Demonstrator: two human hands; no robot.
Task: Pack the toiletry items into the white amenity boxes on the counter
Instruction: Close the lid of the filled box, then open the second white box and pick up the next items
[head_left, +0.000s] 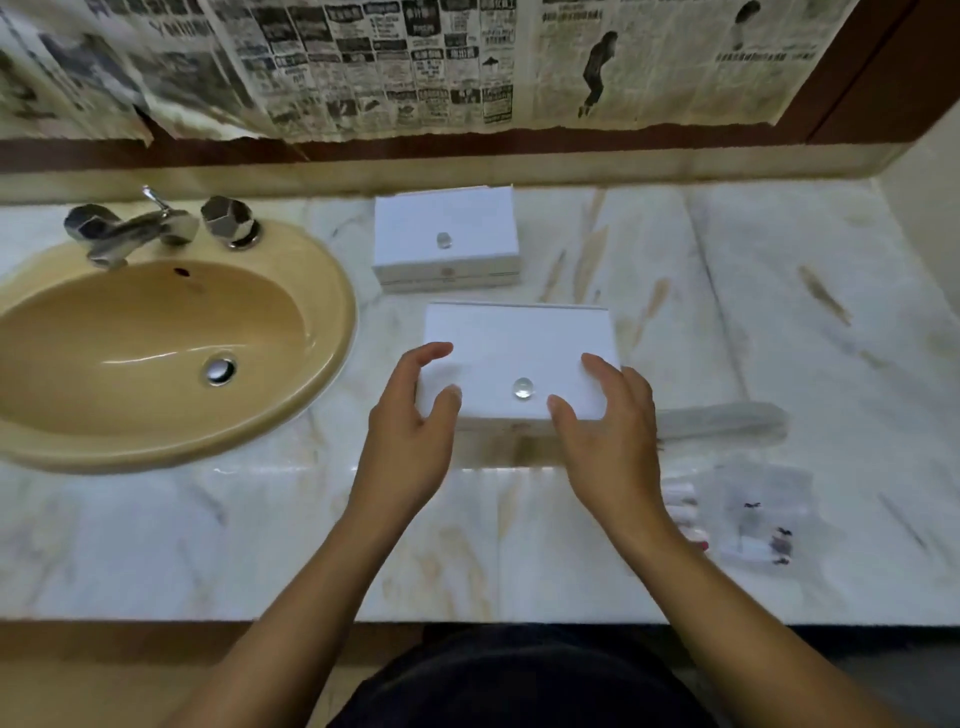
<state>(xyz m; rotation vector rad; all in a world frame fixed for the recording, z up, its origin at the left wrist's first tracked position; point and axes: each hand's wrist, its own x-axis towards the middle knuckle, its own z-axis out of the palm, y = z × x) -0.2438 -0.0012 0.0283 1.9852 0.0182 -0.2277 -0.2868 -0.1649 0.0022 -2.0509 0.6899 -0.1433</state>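
Observation:
Two white amenity boxes stand on the marble counter, each with its lid closed and a clear round knob on top. The near box (519, 343) is in the middle; the far box (447, 223) sits behind it near the wall. My left hand (410, 431) is at the near box's left front corner, fingers apart and curved around the lid edge. My right hand (608, 431) is at the right front corner in the same pose. Whether the fingers touch the lid is unclear. Small toiletry packets in clear wrap (748, 514) lie to the right, with a grey wrapped bundle (722, 418) beyond them.
A tan oval sink (322, 291) with a chrome tap (130, 228) fills the counter's left side. Newspaper sheets (415, 62) cover the mirror wall behind. The counter's front edge (156, 621) runs just below my forearms.

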